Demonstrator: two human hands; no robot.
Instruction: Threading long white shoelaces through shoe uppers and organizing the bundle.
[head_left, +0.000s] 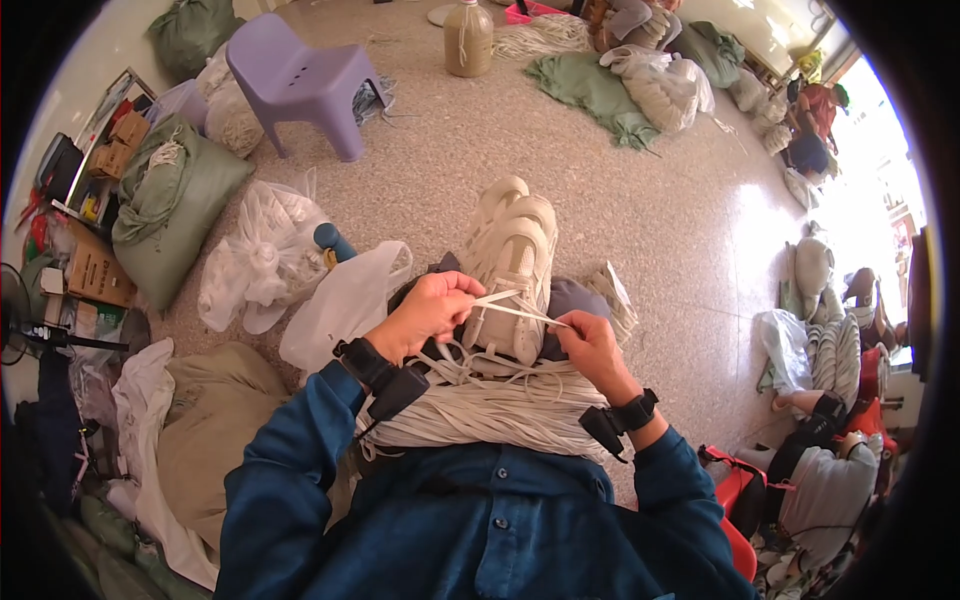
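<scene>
A stack of cream shoe uppers (512, 240) lies in front of me, toes pointing away. Over the nearest one, a flat white shoelace (525, 312) runs between my two hands. My left hand (430, 312) is closed in a pinch on the lace, on the left of the shoe opening. On the right side, the thumb and fingers of my right hand (592, 350) pinch another part of the lace. A thick bundle of loose cream laces (490, 412) lies across my lap below the shoe, with some strands trailing up beside it.
At left are a white plastic bag (340, 315), a clear bag (262, 255), a green sack (175, 205) and a purple chair (300, 85). A brownish jug (468, 40) stands far ahead. Two people (815, 125) (830, 480) are at the right, amid bundles and bags.
</scene>
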